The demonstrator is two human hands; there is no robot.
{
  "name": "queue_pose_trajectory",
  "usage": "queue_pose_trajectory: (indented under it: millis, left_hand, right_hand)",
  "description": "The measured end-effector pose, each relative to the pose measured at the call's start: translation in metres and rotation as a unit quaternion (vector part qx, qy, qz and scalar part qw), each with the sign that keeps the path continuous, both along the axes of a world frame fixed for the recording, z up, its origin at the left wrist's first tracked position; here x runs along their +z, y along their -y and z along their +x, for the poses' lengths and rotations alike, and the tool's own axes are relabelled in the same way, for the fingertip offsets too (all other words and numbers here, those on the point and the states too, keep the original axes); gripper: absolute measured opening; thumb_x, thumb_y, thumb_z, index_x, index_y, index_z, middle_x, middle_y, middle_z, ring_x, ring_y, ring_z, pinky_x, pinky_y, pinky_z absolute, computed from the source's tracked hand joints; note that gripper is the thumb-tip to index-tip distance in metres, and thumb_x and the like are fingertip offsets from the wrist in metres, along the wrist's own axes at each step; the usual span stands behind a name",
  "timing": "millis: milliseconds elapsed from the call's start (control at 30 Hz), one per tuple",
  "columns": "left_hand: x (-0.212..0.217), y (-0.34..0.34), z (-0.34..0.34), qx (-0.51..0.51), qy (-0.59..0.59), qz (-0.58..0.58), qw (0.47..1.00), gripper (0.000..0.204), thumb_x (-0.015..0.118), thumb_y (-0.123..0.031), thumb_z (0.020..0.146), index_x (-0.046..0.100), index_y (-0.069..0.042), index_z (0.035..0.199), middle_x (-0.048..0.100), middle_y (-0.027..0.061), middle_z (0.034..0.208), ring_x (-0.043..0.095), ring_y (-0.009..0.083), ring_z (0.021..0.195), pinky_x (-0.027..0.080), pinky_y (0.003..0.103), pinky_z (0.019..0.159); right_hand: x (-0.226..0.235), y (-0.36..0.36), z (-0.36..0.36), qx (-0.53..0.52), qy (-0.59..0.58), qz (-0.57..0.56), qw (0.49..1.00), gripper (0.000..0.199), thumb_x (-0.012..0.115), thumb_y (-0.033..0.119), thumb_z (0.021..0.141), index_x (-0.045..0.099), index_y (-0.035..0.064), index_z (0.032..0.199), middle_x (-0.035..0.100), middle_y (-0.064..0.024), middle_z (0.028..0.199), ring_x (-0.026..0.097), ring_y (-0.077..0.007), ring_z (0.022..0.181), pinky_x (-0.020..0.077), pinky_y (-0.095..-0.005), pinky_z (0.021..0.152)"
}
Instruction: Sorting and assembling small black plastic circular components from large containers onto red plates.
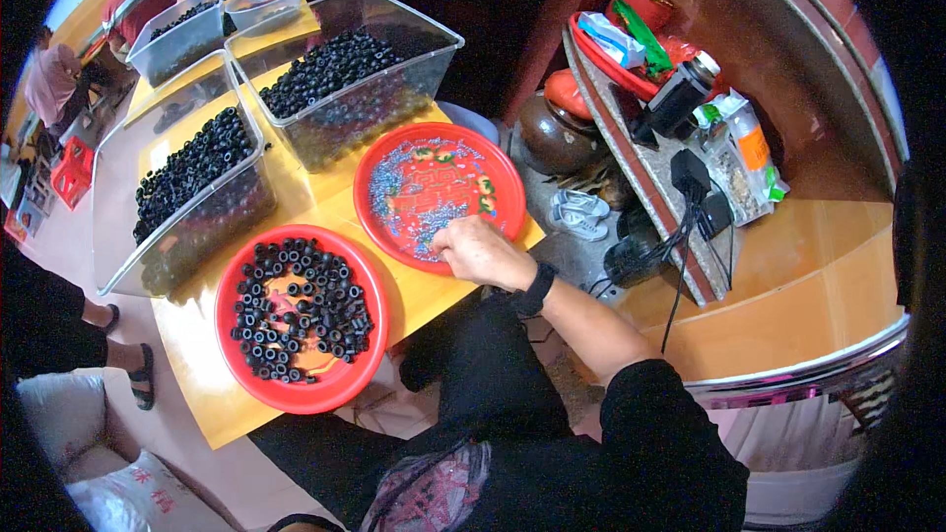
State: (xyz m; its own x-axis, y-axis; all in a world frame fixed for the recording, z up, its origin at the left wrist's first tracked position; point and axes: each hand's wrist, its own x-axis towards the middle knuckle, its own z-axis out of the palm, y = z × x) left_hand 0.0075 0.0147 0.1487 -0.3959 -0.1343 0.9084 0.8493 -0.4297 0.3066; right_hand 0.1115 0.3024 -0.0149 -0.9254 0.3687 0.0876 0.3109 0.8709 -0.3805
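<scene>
My right hand, with a dark band at the wrist, reaches over the near rim of a red round tray. Its fingers are bent and pressed together among small silvery-blue pieces, too small to name; whatever sits between the fingertips is hidden. To the left, closer to me, a second red tray holds many black ring-shaped parts, some upright and some on their sides. My left hand does not show.
See-through bins of black rings stand on the yellow table, with more tubs behind. At right, a stone-edged shelf bears a black flask, packets and cables. A brown jar and shoes sit below. People are at far left.
</scene>
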Motion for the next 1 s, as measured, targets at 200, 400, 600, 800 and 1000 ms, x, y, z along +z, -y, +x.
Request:
queue_pose_trajectory:
  millis: [200, 400, 600, 800, 1000]
  left_hand:
    - [-0.008, -0.004, -0.001, -0.015, 0.027, -0.01, 0.999, 0.019, 0.055, -0.015, 0.08, 0.051, -0.005, 0.096, 0.055, 0.0085, 0.094, 0.052, 0.0169, 0.085, 0.042, 0.028, 0.073]
    - [-0.015, -0.006, -0.002, -0.016, 0.051, -0.023, 0.998, 0.017, 0.055, -0.013, 0.08, 0.052, -0.005, 0.094, 0.056, 0.0088, 0.093, 0.053, 0.0167, 0.084, 0.043, 0.027, 0.073]
    - [-0.021, -0.009, -0.002, -0.023, 0.069, -0.04, 0.997, 0.015, 0.055, -0.011, 0.08, 0.052, -0.004, 0.093, 0.056, 0.0091, 0.091, 0.053, 0.0166, 0.082, 0.043, 0.027, 0.072]
    - [-0.031, -0.008, -0.005, -0.024, 0.092, -0.053, 0.994, 0.013, 0.055, -0.009, 0.079, 0.053, -0.004, 0.091, 0.056, 0.0094, 0.09, 0.054, 0.0164, 0.081, 0.043, 0.026, 0.071]
    - [-0.045, 0.0, -0.004, -0.002, 0.129, -0.071, 0.989, 0.011, 0.055, -0.007, 0.079, 0.053, -0.003, 0.089, 0.057, 0.0097, 0.088, 0.054, 0.0163, 0.079, 0.044, 0.026, 0.07]
  right_hand:
    - [0.005, 0.002, -0.003, -0.009, 0.008, -0.018, 1.0, 0.01, 0.056, 0.005, 0.07, 0.063, 0.0019, 0.076, 0.059, -0.0199, 0.071, 0.06, -0.0345, 0.072, 0.0474, -0.0429, 0.065]
    - [0.012, 0.003, -0.006, 0.002, 0.047, 0.005, 0.999, 0.007, 0.055, 0.002, 0.069, 0.059, 0.0006, 0.075, 0.058, -0.0197, 0.07, 0.059, -0.0361, 0.072, 0.0463, -0.0441, 0.064]
    - [0.012, 0.002, -0.007, 0.02, 0.067, 0.02, 0.997, 0.01, 0.052, -0.001, 0.068, 0.058, 0.0009, 0.077, 0.058, -0.0198, 0.075, 0.058, -0.036, 0.077, 0.046, -0.0442, 0.066]
    - [0.009, 0.001, -0.009, 0.026, 0.05, 0.026, 0.998, 0.009, 0.053, 0.0, 0.061, 0.056, -0.0006, 0.07, 0.057, -0.0214, 0.071, 0.058, -0.0376, 0.073, 0.0462, -0.0453, 0.063]
    - [0.008, -0.007, -0.006, 0.037, 0.089, 0.031, 0.995, 0.012, 0.049, 0.001, 0.068, 0.057, 0.0014, 0.076, 0.059, -0.0189, 0.076, 0.057, -0.0361, 0.079, 0.0449, -0.0444, 0.066]
